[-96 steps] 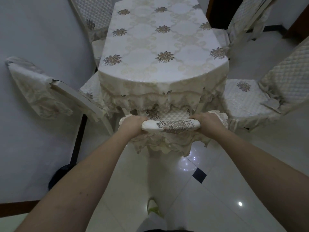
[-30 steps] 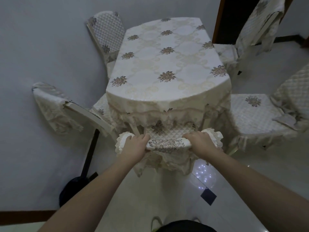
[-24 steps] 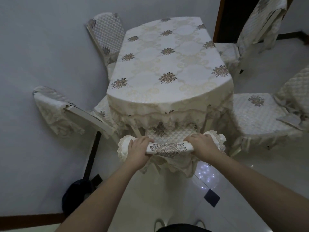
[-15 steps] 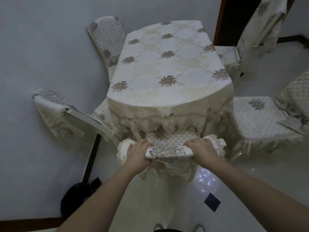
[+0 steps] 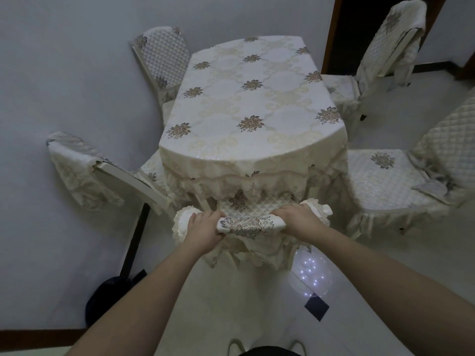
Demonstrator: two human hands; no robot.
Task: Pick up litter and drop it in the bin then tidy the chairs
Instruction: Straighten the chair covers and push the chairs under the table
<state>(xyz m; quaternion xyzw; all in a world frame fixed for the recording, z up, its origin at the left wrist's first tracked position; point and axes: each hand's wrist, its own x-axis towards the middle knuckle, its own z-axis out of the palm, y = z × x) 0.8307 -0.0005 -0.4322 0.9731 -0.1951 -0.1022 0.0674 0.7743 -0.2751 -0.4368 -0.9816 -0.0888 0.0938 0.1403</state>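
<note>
Chair in hand (image 5: 246,209): it stands at 6 o'clock of the table, its quilted seat partly under the hanging lace of the tablecloth; its top rail, covered with cream cloth and a brown flower pattern, faces the person.
Left hand (image 5: 203,231): its fingers are curled around the left part of the top rail, the thumb on the near side.
Right hand (image 5: 299,219): its fingers are wrapped over the right part of the same rail, just beside the frilled corner of the cover.
Table (image 5: 257,155): it is covered by a cream tablecloth with brown flower bunches, and the near edge is rounded.
Left chair (image 5: 84,170): at 9 o'clock of the table, its back leans out toward the wall and the cover hangs loose from the white frame.
Far left chair (image 5: 162,57): at 11 o'clock, close to the wall, with a quilted back, its seat mostly hidden by the table.
Right chair (image 5: 401,181): at 3 o'clock, its seat is fully outside the table, just beside the tablecloth's hanging edge.
Far right chair (image 5: 385,44): at 1 o'clock, before a dark doorway, also outside the table.
Dustpan (image 5: 108,299): a dark, long-handled one, it stands on the floor at 8 o'clock and leans against the wall.
Floor (image 5: 257,304): glossy pale tiles, with a small black inset tile at 5 o'clock.
</note>
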